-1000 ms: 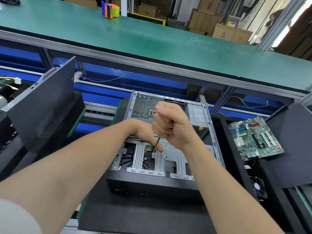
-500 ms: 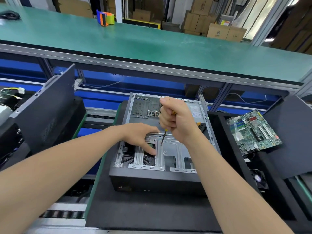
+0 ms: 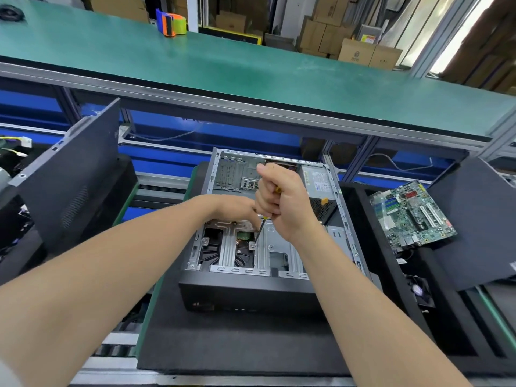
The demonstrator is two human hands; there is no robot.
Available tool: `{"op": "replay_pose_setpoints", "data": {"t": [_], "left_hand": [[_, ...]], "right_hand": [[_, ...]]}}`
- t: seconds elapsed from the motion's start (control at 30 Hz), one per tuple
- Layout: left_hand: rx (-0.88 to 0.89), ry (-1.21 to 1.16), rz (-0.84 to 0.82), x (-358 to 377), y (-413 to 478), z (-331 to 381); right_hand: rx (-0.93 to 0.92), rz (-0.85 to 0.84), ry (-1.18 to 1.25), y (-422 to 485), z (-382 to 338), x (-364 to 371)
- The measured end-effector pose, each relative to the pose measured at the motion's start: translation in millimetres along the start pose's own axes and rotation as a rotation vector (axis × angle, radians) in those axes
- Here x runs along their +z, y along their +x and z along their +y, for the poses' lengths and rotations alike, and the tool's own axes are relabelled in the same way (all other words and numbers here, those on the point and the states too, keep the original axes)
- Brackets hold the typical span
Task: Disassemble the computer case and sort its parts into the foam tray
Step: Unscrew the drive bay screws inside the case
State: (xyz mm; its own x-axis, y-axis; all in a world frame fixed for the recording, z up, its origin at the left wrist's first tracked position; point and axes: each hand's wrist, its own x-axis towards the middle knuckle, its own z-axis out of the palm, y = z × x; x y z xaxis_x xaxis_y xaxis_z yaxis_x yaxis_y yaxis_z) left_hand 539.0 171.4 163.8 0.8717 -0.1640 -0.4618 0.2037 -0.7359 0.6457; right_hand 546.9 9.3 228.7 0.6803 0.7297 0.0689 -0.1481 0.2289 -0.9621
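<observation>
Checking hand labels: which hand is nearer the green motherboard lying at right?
Right. The right hand, gripping the screwdriver, is left of the motherboard; the left hand sits farther left.

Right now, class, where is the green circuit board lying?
In the head view, the green circuit board lies at the right, between the open computer case and a dark panel, with a small fan just nearer the camera.

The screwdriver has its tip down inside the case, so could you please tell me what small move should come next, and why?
Probably turn the screwdriver to loosen the screw. Its tip appears to sit on that screw in the case, the right hand grips the handle, and the left hand reaches to the shaft as if steadying it.
</observation>
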Motion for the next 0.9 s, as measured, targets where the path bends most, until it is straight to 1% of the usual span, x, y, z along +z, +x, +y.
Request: {"op": "replay_pose_setpoints", "data": {"t": [0.07, 0.17, 0.2, 0.27, 0.4, 0.6, 0.7, 0.9], "left_hand": [[-0.011, 0.071, -0.062, -3, 7, 7], [-0.193, 0.164, -0.277, -13, 14, 9], [-0.26, 0.192, -0.329, -17, 17, 9], [-0.302, 0.219, -0.375, -21, 18, 8], [-0.239, 0.164, -0.35, -18, 20, 5], [-0.152, 0.149, -0.355, -17, 20, 2], [-0.152, 0.123, -0.33, -17, 19, 1], [-0.142, 0.12, -0.359, -16, 20, 1]], "right_hand": [[-0.005, 0.015, -0.001, 1, 0, -2], [-0.01, 0.025, -0.002, 4, -1, -5], [-0.009, 0.024, -0.002, 5, -1, -5], [-0.008, 0.019, 0.005, 6, 0, -4], [-0.016, -0.01, 0.014, 7, 0, -2], [0.0, -0.036, -0.023, 6, 3, 4], [0.007, -0.03, -0.017, 4, 6, 5], [-0.007, -0.024, 0.009, 2, 6, 1]]}}
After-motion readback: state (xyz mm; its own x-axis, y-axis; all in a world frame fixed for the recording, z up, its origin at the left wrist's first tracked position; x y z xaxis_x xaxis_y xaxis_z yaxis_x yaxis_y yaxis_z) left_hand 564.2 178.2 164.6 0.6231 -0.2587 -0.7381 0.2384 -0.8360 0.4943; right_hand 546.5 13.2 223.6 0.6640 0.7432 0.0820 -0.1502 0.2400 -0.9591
